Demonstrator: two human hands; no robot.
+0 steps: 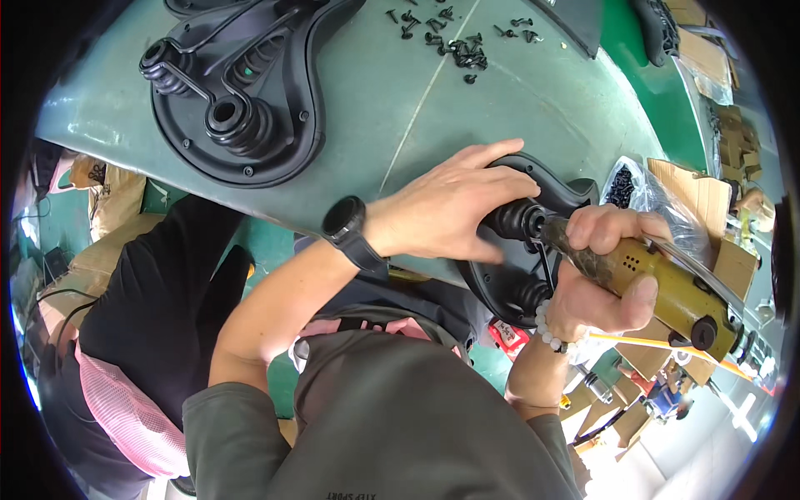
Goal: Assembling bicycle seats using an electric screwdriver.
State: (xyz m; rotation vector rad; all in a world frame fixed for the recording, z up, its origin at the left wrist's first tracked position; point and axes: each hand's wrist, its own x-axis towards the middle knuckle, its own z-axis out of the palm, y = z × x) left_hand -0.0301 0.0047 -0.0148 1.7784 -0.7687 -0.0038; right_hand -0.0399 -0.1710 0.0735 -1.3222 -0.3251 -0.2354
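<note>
The right hand (612, 271) has its grip closed around the yellow power driver (679, 296); the left hand (454, 204), loosely spread, is at the black part (510, 273) by the counter's (517, 100) edge. One should keep the driver aligned with the ringed post (515, 218) (if tilted, it may slip).

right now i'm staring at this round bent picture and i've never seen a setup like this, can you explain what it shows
There is no machine arm here: these are a person's own bare hands. The single picture comes from a wide camera worn on their head, looking down, so straight edges bend. On the green table lie a large black molded part and scattered small black screws. At its near edge is another black part; the left hand reaches over it, fingers spread. The right hand grips a yellow power tool, its nose toward that part's round post.
</note>
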